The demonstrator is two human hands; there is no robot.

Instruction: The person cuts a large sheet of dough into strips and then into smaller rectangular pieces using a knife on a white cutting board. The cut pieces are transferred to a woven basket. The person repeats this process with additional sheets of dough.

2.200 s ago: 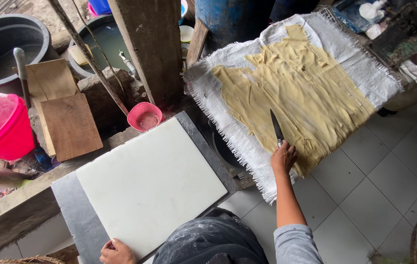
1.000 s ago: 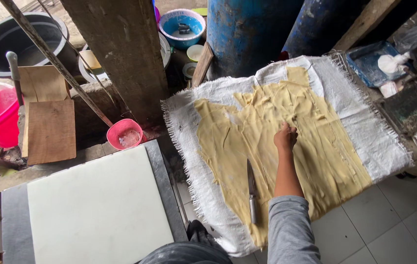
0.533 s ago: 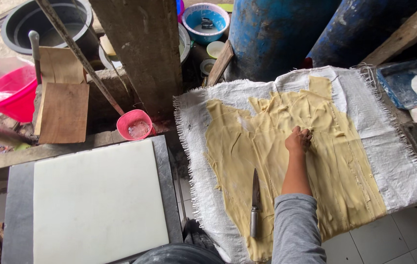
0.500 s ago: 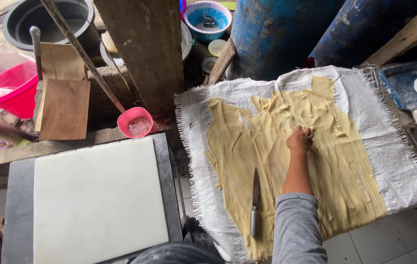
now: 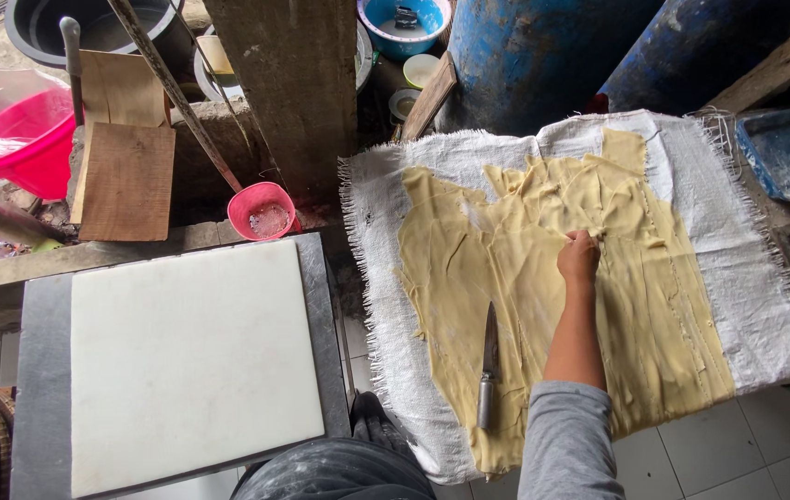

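Since 2.2 s ago the knife has left our right hand and now lies on the dough sheet, blade pointing away from us, just left of our forearm; the hand itself has gone up to mid-sheet, and the view has swung right so the white cutting board sits well left of it. Right hand now: fingers pinched together on a strip edge of the yellow dough, w/ the sheet spread on the frayed white woven cloth under and around the hand. Left hand isn't in view, so we can't tell its state. To do this bit well, we judge: lift the strip low and slow, peeling along its cut line rather than tugging up, since thin dough like this will likely stretch or tear; keep the wrist clear of the knife; keep the rest flat on the cloth. Packages etc.: no readable label or sign that we can make out. Far right of the hand, a blue tray w/ a pale round lump in it. Beyond the hand, two big blue drums. Up left, a small pink scoop, a pink basin, wood boards, a blue bowl.
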